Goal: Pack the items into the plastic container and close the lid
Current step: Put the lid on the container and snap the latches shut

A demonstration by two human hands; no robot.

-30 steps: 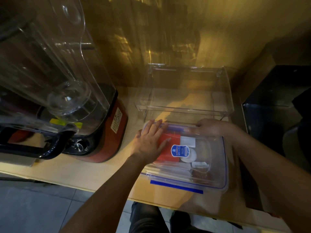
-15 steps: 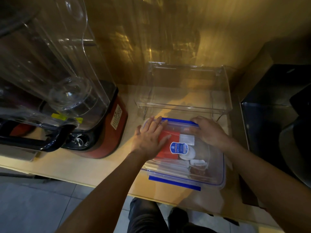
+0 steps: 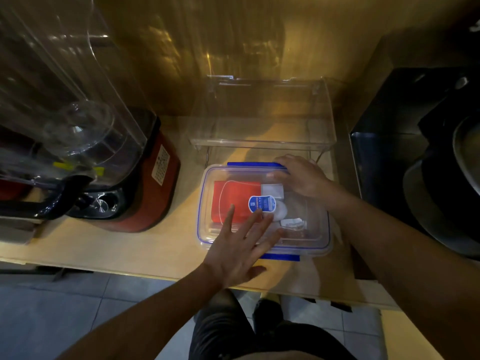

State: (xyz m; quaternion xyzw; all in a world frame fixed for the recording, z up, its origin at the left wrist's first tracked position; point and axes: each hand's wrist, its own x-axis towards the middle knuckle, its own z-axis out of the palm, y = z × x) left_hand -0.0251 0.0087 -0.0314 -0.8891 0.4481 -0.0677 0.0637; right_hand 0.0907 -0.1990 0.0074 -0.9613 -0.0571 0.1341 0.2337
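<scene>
The plastic container point(image 3: 263, 209) is positioned at centre on the worktop point(image 3: 130, 245), items packed, lid point(image 3: 298, 229) seated. The left hand point(image 3: 235, 252) is laid flat at 6 o'clock, fingers spread, nothing gripped. The right hand point(image 3: 301, 176) is pressed at 1 o'clock, fingers curled over the far blue latch point(image 3: 254, 164). Latching is judged in hand; the near latch point(image 3: 281, 257) is to be snapped next.
</scene>
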